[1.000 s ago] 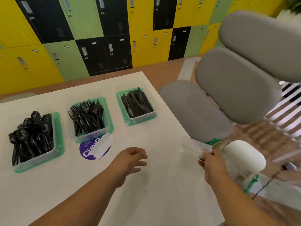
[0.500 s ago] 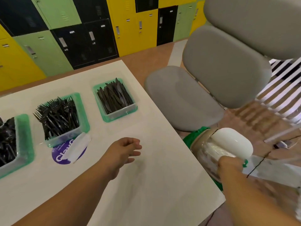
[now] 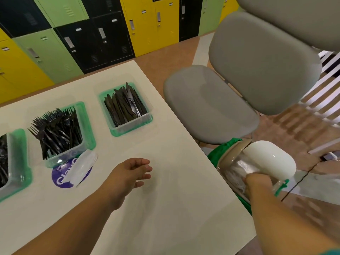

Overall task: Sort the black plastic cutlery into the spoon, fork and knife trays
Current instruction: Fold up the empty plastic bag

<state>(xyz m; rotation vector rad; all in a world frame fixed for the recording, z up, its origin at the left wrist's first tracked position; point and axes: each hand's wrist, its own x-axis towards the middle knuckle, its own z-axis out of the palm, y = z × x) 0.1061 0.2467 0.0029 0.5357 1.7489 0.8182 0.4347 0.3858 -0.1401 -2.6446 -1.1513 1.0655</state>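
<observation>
While the right hand reaches off the right edge of the table into a bin lined with clear plastic under a white flap, its fingers are buried in the crinkled film — whether they grip anything I cannot tell. The left hand hovers over the bare table, fingers loosely curled and empty. All the black cutlery in view is already sorted: knives in the knife tray at the far middle, forks in the fork tray to its left, and the spoon tray cut off at the left edge. A clear wrapper lies on a purple sticker just near the fork tray. My guess is that wrappers are being thrown away. The risk: the fork tray is heaped high, tines poking over its rim, so a careless sweep of the left hand toward that wrapper could knock forks out — or drag the light tray itself.
</observation>
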